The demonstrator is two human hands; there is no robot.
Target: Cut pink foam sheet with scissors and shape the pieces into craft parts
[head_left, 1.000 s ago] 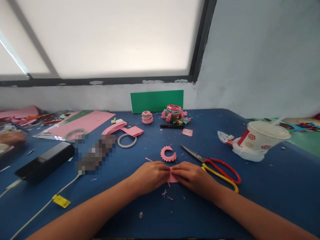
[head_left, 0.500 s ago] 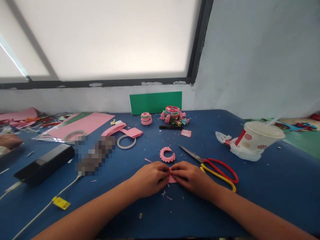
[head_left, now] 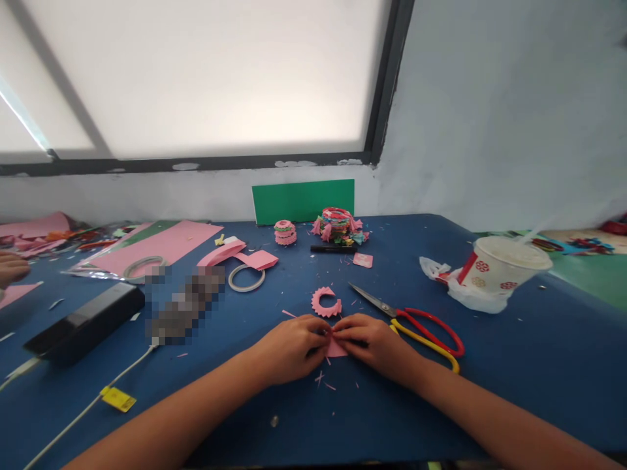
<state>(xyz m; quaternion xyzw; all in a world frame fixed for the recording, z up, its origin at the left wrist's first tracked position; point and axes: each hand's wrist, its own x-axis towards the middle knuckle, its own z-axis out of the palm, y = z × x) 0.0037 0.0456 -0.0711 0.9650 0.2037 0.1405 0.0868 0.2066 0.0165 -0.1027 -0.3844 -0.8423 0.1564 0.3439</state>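
My left hand (head_left: 292,344) and my right hand (head_left: 373,342) meet fingertip to fingertip low on the blue table (head_left: 514,365). Both pinch a small pink paper piece (head_left: 336,346) that lies flat between them. Just beyond my fingers sits a curled pink zigzag-cut paper strip (head_left: 326,302). Red-and-yellow-handled scissors (head_left: 416,320) lie right of my right hand, blades pointing up-left.
A lidded paper cup (head_left: 499,269) lies on a plastic bag at right. At the back are a green card (head_left: 302,200), stacked paper rosettes (head_left: 337,225), a black marker (head_left: 336,248). Tape rings, pink sheets, a black box (head_left: 81,321) and a white cable are at left. Another person's hand (head_left: 10,267) shows at the left edge.
My hands stay pinched on the pink piece, with only small finger shifts. The view drifted slightly. The other person's hand at far left moved a little.
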